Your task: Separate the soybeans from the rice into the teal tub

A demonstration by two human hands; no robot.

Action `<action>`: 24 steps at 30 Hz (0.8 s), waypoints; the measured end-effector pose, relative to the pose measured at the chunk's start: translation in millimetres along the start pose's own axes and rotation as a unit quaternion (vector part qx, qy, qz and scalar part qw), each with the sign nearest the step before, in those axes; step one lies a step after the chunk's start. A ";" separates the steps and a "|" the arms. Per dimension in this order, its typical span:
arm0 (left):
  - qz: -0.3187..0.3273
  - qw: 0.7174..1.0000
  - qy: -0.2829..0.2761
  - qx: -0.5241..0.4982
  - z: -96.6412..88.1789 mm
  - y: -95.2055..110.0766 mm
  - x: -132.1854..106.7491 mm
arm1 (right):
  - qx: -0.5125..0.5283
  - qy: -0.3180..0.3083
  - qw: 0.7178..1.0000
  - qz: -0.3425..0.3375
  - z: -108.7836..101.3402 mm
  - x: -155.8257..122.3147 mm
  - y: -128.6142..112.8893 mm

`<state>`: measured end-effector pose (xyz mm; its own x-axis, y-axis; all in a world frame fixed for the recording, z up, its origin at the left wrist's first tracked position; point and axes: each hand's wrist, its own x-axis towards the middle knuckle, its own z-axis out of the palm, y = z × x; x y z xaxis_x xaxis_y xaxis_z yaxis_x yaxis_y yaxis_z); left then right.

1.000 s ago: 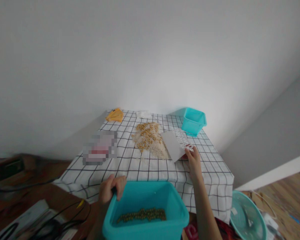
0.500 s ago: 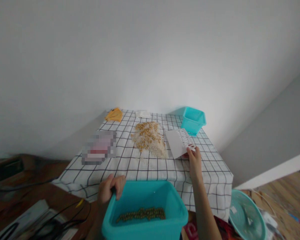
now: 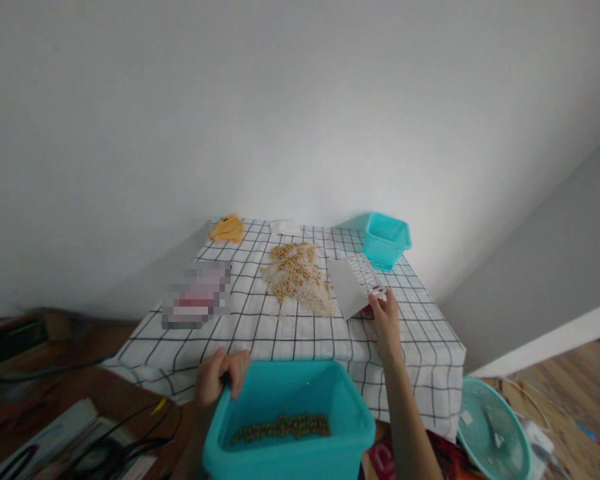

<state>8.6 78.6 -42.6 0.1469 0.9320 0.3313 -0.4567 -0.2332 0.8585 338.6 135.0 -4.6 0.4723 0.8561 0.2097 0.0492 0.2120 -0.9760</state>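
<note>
My left hand [image 3: 223,377] is closed over the left rim of a turquoise plastic bin [image 3: 290,373] at the table's front edge. Inside the bin lies a layer of greenish-brown beans or grains [image 3: 285,427]. Out on the table to the right, my right hand [image 3: 386,317] pinches a flat white sheet [image 3: 347,287] with a row of slots and a looped end. Something dark red shows under the sheet by my fingers. Left of the sheet is a spread heap of pale grains mixed with yellow beans [image 3: 295,273], apart from both hands.
A second turquoise bin [image 3: 387,240] stands at the back right of the checked tablecloth [image 3: 260,333]. An orange cloth [image 3: 227,229] and a white cloth [image 3: 285,228] lie at the back. A blurred-out flat item [image 3: 197,293] sits left. A translucent green basin [image 3: 495,427] is on the floor.
The white sheet and my right hand have shifted slightly left, and the sheet's tilt has altered a little. My left hand stays on the bin's rim.
</note>
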 end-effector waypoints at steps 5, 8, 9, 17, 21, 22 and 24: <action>0.011 1.000 -0.008 -0.001 -0.1 0.1 1.2 | 0.031 -0.046 0.998 0.015 3.0 -1.6 -1.9; 0.020 0.999 -0.025 0.004 -1.7 1.4 4.9 | 0.048 -0.065 0.997 0.019 4.4 -1.9 -1.8; 0.023 0.999 -0.034 0.005 -2.2 2.1 6.4 | 0.051 -0.065 0.996 0.018 4.6 -1.7 -1.7; 0.051 0.997 -0.058 0.004 1.8 4.5 9.5 | 0.061 -0.083 0.995 0.016 0.8 -0.8 -3.3; 0.075 0.996 -0.054 0.001 4.8 2.7 9.0 | 0.070 -0.082 0.994 0.017 -0.6 -0.7 -4.4; 0.079 0.995 -0.055 0.002 4.9 2.1 9.0 | 0.072 -0.081 0.994 0.018 -0.8 -0.7 -4.8; 0.086 0.995 -0.058 0.004 4.1 0.1 8.8 | 0.071 -0.082 0.994 0.022 -1.2 -0.8 -5.5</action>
<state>13.5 85.6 -38.0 0.1675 0.8402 0.5158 -0.4767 -0.3889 0.7883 338.9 132.6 0.6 0.3215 0.9287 0.1849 -0.0989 0.2271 -0.9688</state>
